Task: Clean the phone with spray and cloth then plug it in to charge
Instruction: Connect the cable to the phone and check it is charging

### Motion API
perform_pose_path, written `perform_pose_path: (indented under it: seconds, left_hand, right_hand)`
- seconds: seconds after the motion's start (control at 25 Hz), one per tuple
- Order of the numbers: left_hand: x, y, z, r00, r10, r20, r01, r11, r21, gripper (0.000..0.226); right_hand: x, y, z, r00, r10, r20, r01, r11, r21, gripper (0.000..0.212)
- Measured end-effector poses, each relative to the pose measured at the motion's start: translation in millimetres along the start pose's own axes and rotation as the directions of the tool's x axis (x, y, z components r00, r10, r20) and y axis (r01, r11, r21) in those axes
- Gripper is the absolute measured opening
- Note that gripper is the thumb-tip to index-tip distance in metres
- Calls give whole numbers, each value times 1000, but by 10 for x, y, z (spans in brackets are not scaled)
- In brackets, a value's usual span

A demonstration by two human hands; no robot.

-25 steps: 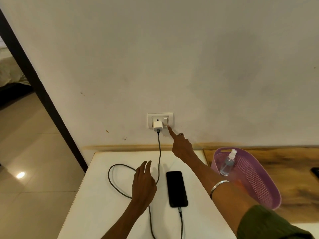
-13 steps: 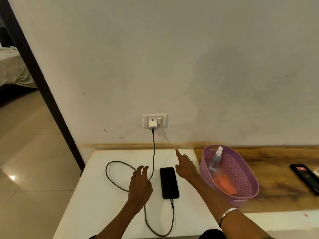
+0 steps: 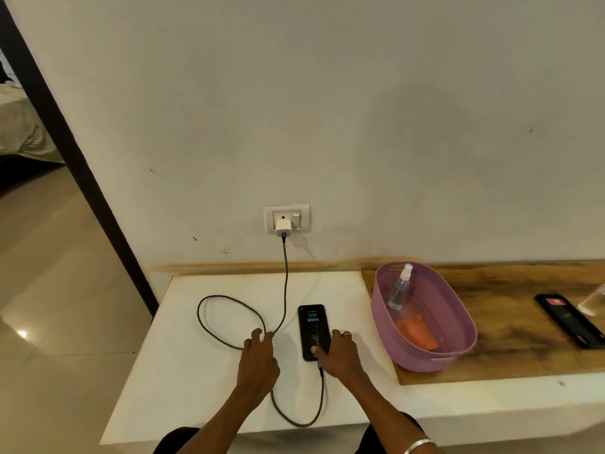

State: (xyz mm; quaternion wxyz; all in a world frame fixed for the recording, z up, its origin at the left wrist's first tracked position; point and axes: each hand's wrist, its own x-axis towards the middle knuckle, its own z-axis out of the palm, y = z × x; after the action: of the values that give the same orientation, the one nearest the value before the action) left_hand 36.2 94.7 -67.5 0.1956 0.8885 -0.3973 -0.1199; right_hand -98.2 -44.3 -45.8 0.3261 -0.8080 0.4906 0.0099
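A black phone lies flat on the white table, its screen lit with a green battery icon. A dark braided cable runs from its near end, loops on the table and rises to a white charger in the wall socket. My right hand rests beside the phone with the thumb on the lower screen. My left hand lies flat on the table over the cable, left of the phone. The spray bottle and the orange cloth sit in a purple basket.
The basket stands on a wooden board to the right. A second black phone and a clear object lie at the board's far right. A dark door frame and tiled floor are to the left.
My right hand came down from the socket switch to the phone and its thumb now touches the screen. The phone's screen went from dark to lit. My left hand stayed on the table.
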Motion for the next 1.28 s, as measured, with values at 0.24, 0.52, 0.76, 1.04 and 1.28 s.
perform_pose_path:
  seconds: [0.24, 0.52, 0.76, 1.04, 1.28]
  left_hand:
    - [-26, -43, 122, 996, -87, -1, 85, 982, -167, 46]
    - [39, -77, 164, 986, -161, -42, 142, 947, -288, 46]
    - [87, -68, 172, 975, -209, -76, 171, 923, -345, 42]
    - [114, -107, 127, 972, -226, -61, 195, 926, -324, 43]
    - [179, -118, 91, 978, -209, -2, 205, 960, -191, 38]
  right_hand:
    - [-137, -42, 354, 985, 48, -163, -71, 988, -136, 100]
    - [-144, -58, 528, 953, 68, -296, -108, 987, -119, 83]
    - [-151, -52, 579, 949, 58, -310, -93, 991, -100, 77]
    - [-39, -67, 536, 955, 51, -292, -72, 995, -63, 69]
    - [72, -53, 459, 967, 21, -254, -48, 994, -100, 68]
